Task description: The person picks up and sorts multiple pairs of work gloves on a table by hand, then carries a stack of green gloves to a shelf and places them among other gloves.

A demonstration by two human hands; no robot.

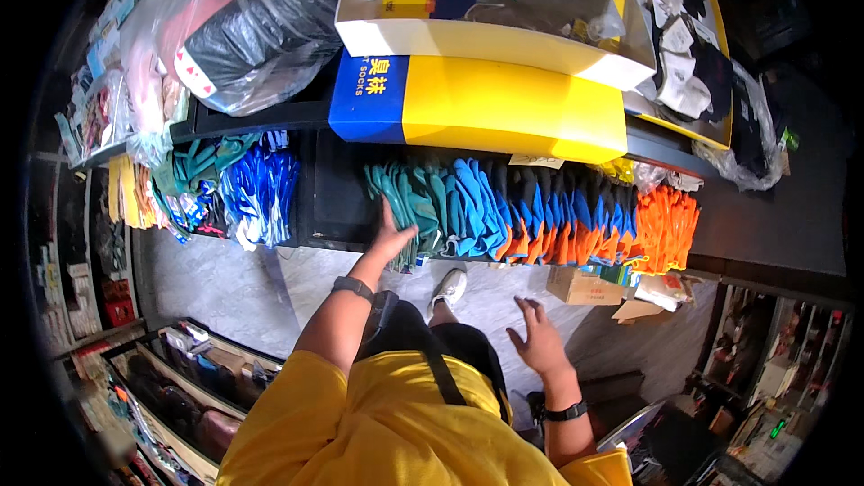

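Note:
My left hand (393, 234) rests against the left end of a row of green work gloves (412, 198) on the shelf. Its fingers stretch along the gloves' side and its thumb stands apart; part of the fingers is hard to make out. To the right of these gloves stand light blue gloves (475, 207), then black, blue and orange gloves (567, 216), then plain orange gloves (668, 227). My right hand (540, 339) hangs in the air in front of the shelf, holding nothing, with its fingers spread.
Above the gloves lie a blue and yellow sock box (513, 108), an open white box (504, 45) and a plastic-wrapped bundle (247, 45). Blue and white gloves (261, 193) stand farther left. A cardboard box (583, 288) sits below on the right; trays of goods (211, 355) are at the lower left.

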